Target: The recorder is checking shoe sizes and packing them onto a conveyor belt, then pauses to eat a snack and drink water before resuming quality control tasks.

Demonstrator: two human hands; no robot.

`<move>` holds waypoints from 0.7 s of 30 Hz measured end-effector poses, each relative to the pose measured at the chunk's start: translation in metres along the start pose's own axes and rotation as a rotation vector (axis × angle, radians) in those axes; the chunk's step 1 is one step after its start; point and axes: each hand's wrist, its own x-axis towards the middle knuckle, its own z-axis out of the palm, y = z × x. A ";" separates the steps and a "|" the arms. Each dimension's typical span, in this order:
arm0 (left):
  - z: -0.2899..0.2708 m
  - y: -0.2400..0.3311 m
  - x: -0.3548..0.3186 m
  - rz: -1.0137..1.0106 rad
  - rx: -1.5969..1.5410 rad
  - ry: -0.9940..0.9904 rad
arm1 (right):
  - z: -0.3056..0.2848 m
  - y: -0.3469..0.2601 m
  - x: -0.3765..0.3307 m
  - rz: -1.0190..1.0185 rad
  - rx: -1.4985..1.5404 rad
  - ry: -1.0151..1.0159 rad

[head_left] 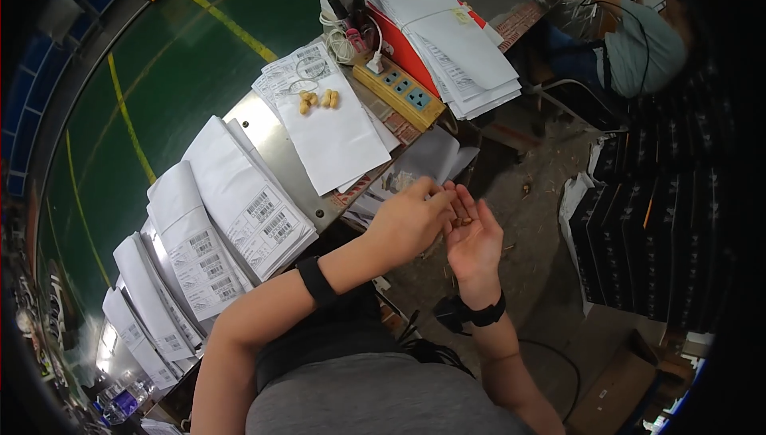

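My left hand (411, 223) is closed, its thumb and fingertips pinched together over the fingers of my right hand; what they pinch is hidden. Palm up and cupped, my right hand (476, 247) holds a small brown peanut (463, 221) near its bent fingers. Both hands hover beside the table's near edge. Several unshelled peanuts (308, 102) lie in two small clusters on white paper sheets (335, 144), to the left of my hands. A thin loop of wire or string (304, 85) rests on the same sheets.
Bundles of printed labels (259, 211) line the metal table at left. A yellow power strip (399, 92) and a tall paper stack (447, 44) in a red holder stand farther off. At right are a seated person (646, 52), black patterned sheets (638, 235) and a cardboard box (614, 395).
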 end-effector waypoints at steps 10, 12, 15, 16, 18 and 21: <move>0.010 -0.007 -0.024 0.064 -0.052 -0.166 | -0.001 0.024 -0.004 0.194 -0.127 -0.061; 0.004 -0.011 -0.031 0.118 -0.043 -0.143 | 0.007 0.029 -0.007 0.234 -0.192 -0.033; -0.004 -0.013 -0.031 0.119 -0.027 -0.225 | 0.011 0.032 -0.010 0.240 -0.191 -0.042; -0.008 -0.011 -0.032 0.080 -0.070 -0.178 | 0.012 0.032 -0.011 0.253 -0.188 -0.067; -0.020 -0.005 -0.029 0.051 -0.112 -0.133 | 0.018 0.029 -0.013 0.258 -0.184 -0.097; -0.043 0.001 -0.029 0.027 -0.158 -0.104 | 0.034 0.028 -0.023 0.308 -0.188 -0.166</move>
